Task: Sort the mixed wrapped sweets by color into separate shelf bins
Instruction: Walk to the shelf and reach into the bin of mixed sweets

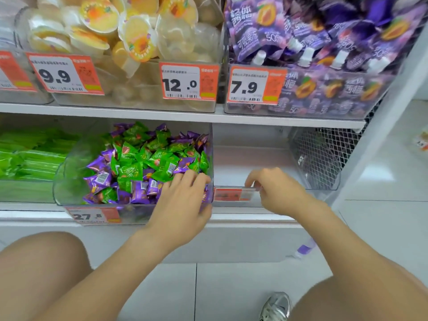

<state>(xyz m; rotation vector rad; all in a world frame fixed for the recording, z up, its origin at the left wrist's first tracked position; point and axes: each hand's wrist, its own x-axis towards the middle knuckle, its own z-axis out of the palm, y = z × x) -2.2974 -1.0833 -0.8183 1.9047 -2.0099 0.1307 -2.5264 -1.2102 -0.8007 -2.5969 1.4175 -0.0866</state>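
In a clear plastic bin (69, 177) lie crinkly pillow-shaped sweets (143, 163).

1. Your left hand (183, 198) lies over the front right corner of the clear bin (67, 181) of mixed green and purple sweets (139, 167), fingers spread on the pile;
2. your right hand (278, 193) is at the front edge of the neighbouring bin (324, 179), fingertips curled at its red price label (229, 195); whether they pinch it is unclear;
3. jelly cups (136, 40) and purple pouches (324, 38) sit on the shelf above.
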